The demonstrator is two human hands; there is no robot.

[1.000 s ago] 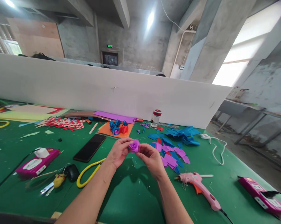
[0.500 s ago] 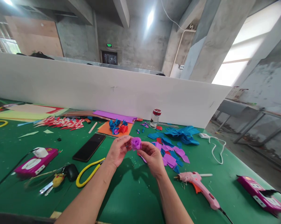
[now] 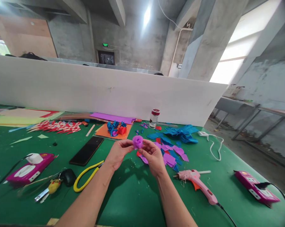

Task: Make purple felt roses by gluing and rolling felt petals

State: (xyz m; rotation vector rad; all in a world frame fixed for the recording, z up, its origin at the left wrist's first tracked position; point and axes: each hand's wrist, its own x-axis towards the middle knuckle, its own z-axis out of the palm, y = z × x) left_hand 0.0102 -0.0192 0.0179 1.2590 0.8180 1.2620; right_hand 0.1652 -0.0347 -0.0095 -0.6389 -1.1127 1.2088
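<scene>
A small purple rolled paper flower (image 3: pixel 138 141) is held above the green table (image 3: pixel 133 195) between both hands. My left hand (image 3: pixel 119 153) pinches its left side with closed fingers. My right hand (image 3: pixel 153 157) grips it from the right and below, fingers curled. Just behind my right hand lie loose purple, blue and red paper petals (image 3: pixel 170 156). A pink glue gun (image 3: pixel 198 184) lies on the table to the right of my right wrist.
A black phone (image 3: pixel 86 150), yellow-handled scissors (image 3: pixel 84 176), keys and a magenta box (image 3: pixel 27 168) lie left. Finished blue and red flowers sit on an orange sheet (image 3: pixel 114 130). A glass jar (image 3: pixel 153 118), white cable (image 3: pixel 213 146) and white partition (image 3: pixel 85 88) stand behind.
Both hands stayed on the purple flower, turning it slightly and lifting it a little. The view shifted, so the table items sit a bit further left.
</scene>
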